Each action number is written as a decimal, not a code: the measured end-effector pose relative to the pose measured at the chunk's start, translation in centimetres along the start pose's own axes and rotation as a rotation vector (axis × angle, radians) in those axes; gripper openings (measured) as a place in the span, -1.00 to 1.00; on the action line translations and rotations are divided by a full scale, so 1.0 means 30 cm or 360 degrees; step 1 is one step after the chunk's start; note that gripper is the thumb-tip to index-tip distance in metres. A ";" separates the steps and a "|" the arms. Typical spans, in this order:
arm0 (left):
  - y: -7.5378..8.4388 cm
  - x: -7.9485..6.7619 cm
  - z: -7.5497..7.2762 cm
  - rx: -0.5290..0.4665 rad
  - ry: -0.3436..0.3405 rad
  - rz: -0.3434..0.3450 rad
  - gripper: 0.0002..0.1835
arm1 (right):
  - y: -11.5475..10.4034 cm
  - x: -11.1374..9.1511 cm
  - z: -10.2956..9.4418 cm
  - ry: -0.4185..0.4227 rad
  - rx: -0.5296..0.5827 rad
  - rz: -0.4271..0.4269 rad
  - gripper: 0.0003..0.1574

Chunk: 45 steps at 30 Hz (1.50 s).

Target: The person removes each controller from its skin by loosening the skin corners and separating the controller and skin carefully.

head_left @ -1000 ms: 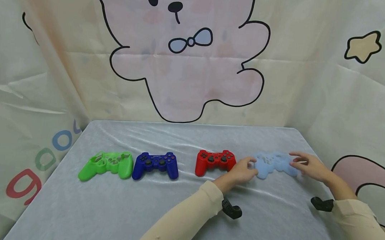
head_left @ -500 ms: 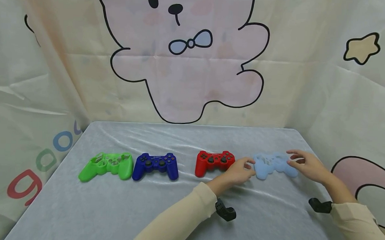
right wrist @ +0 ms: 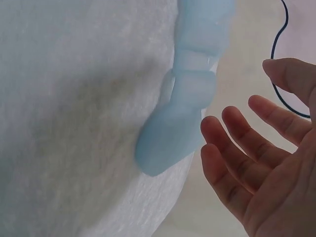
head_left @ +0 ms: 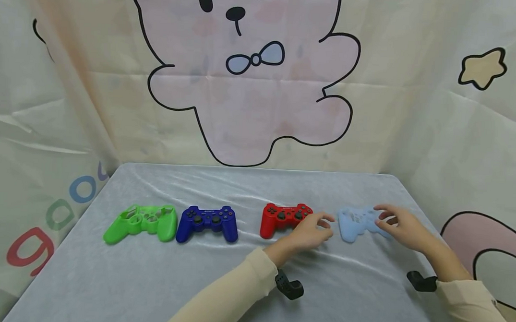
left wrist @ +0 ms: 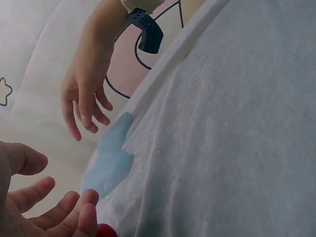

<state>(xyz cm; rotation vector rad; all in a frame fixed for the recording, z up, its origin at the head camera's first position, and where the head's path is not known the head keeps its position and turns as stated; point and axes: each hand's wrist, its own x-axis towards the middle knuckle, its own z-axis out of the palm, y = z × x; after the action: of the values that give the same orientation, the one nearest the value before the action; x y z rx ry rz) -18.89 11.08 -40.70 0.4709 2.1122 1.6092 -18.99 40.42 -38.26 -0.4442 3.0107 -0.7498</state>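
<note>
A pale blue silicone controller cover (head_left: pixel 353 224) lies on the right part of the table; the right wrist view shows one grip of the cover (right wrist: pixel 173 133) close by. Over its right end hovers my right hand (head_left: pixel 404 227), fingers loosely bent and holding nothing. My left hand (head_left: pixel 310 232) is raised between that cover and a red game controller (head_left: pixel 277 219), hiding the controller's right grip. In the left wrist view the fingers of my left hand (left wrist: pixel 54 207) are relaxed around nothing, with a bit of red beneath them.
Farther left lie a dark blue game controller (head_left: pixel 207 222) and a bright green controller cover (head_left: pixel 145 222), almost touching. All rest on a grey cloth-covered table (head_left: pixel 118 280). Printed curtains (head_left: pixel 251 108) stand behind and at both sides.
Both hands have shifted left, the left hand moving off the pale blue cover's left edge to in front of the red controller. The cover and controllers stay in place.
</note>
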 end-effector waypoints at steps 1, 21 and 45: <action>-0.001 -0.005 -0.005 0.0007 0.0000 0.0005 -0.60 | -0.003 -0.001 0.004 0.0004 -0.0006 -0.0004 -0.46; -0.015 -0.113 -0.142 0.0071 0.0077 0.0085 -0.65 | -0.092 0.011 0.056 0.0031 -0.0053 -0.0121 -0.46; -0.065 -0.204 -0.278 0.0168 0.0232 0.0160 -0.61 | -0.190 0.043 0.144 -0.0081 0.0167 -0.0145 -0.47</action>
<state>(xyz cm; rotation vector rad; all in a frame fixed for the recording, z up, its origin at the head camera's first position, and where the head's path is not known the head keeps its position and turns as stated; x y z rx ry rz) -18.17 0.61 -39.86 0.5154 2.3249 1.6371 -18.35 33.28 -39.37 -0.5903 2.9039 -0.8831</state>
